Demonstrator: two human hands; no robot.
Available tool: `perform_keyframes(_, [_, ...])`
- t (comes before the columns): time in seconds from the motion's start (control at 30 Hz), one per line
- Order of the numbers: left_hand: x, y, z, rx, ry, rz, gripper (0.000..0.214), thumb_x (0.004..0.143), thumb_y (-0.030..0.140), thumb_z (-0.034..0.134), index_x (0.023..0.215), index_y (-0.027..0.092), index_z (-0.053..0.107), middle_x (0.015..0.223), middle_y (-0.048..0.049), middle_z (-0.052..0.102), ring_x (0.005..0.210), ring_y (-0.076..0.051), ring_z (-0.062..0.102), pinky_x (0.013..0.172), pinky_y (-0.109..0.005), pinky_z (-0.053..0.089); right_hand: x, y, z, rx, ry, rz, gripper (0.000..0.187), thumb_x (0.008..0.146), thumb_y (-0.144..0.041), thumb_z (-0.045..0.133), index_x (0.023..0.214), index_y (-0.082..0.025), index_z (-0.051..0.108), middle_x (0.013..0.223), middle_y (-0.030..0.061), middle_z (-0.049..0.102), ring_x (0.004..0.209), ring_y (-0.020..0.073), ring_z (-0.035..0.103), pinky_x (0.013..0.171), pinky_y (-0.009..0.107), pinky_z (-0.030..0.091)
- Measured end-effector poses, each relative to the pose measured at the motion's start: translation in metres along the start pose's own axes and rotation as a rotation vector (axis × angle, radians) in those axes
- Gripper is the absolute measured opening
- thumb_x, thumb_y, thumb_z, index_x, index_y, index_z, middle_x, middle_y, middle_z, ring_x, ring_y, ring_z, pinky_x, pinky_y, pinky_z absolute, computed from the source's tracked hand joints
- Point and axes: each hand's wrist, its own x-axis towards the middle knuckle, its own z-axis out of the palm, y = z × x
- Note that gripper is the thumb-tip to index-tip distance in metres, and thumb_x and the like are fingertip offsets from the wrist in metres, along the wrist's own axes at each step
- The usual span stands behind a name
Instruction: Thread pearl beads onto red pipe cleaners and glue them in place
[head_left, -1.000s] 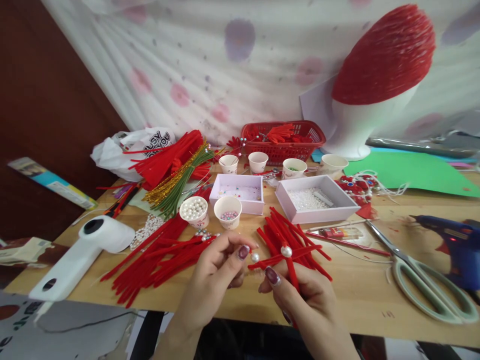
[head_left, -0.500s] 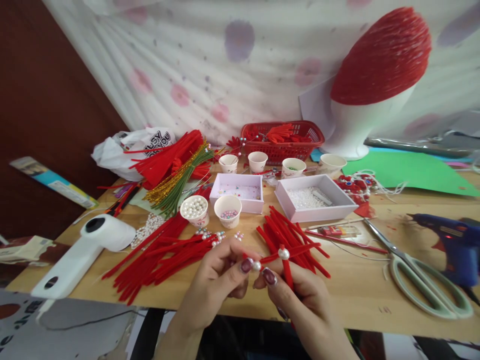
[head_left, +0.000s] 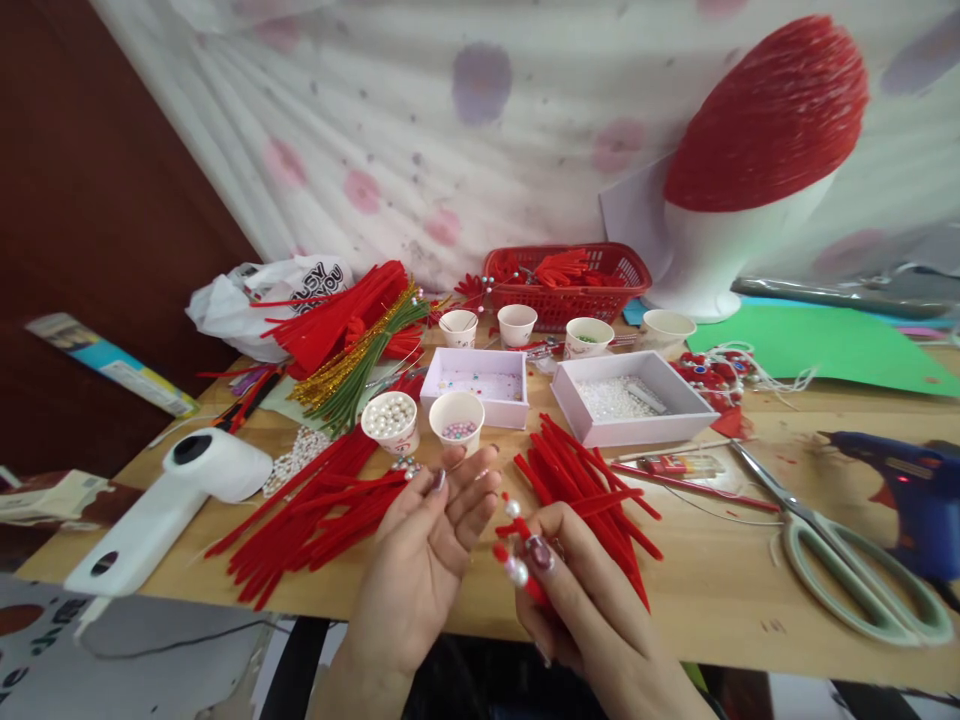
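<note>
My right hand (head_left: 581, 595) is closed round a red pipe-cleaner piece (head_left: 517, 545) tipped with small white pearls, held over the near table edge. My left hand (head_left: 431, 545) is beside it, palm turned up and fingers spread, holding nothing. Just beyond my hands lie a fan of short red pipe cleaners (head_left: 592, 485) and a longer red pile (head_left: 315, 515) to the left. A paper cup of large pearls (head_left: 390, 420) and a cup of coloured beads (head_left: 457, 422) stand behind my left hand.
Two white boxes (head_left: 630, 398) (head_left: 476, 385), several more paper cups (head_left: 517, 322), a red basket (head_left: 566, 282) and gold-green stems (head_left: 352, 370) fill the back. A white hair dryer (head_left: 161, 505) lies left; scissors (head_left: 847, 565) and a blue glue gun (head_left: 907, 490) lie right.
My left hand let go of the pearl end and opened, palm up. My right hand drew the red piece down and toward me, tilting it.
</note>
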Motion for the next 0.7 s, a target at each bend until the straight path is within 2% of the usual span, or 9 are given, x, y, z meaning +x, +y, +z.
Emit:
perform_keyframes(0.17, [-0.003,-0.004,-0.007,-0.04,-0.276,-0.07,0.027,0.097,0.014,0.045,0.112,0.015,0.068,0.122,-0.0122,0.072,0.119,-0.023,0.065,0.103,-0.036,0.051,0.001,-0.001,0.004,-0.075,-0.065,-0.016,0.043,0.095,-0.063,0.044,0.085,-0.021,0.048,0.047,-0.0091,0.045,0.038,0.0046,0.033,0.039,0.017,0.023])
perform_keyframes(0.33, [-0.008,-0.006,-0.008,-0.014,-0.367,-0.1,0.028,0.095,0.012,0.049,0.118,0.018,0.066,0.126,-0.011,0.071,0.126,-0.025,0.06,0.117,-0.045,0.033,0.001,0.0,0.008,-0.058,-0.05,-0.038,0.04,0.095,-0.059,0.046,0.083,-0.02,0.048,0.047,-0.0094,0.045,0.036,0.0035,0.033,0.037,0.015,0.022])
perform_keyframes(0.53, [-0.008,-0.004,-0.009,-0.019,-0.407,-0.124,0.029,0.094,0.011,0.053,0.119,0.019,0.065,0.124,-0.0105,0.072,0.125,-0.023,0.061,0.114,-0.039,0.038,0.001,0.004,0.006,-0.058,-0.069,-0.055,0.038,0.096,-0.057,0.047,0.083,-0.02,0.048,0.047,-0.0098,0.042,0.037,0.0044,0.036,0.038,0.016,0.023])
perform_keyframes(0.7, [-0.005,-0.002,-0.013,-0.006,-0.447,-0.131,0.037,0.093,0.007,0.053,0.127,0.019,0.06,0.114,-0.0089,0.076,0.117,-0.02,0.066,0.105,-0.031,0.048,0.004,0.005,0.001,-0.095,-0.164,-0.116,0.036,0.098,-0.054,0.043,0.083,-0.021,0.045,0.049,-0.0093,0.042,0.038,0.0055,0.038,0.039,0.016,0.026])
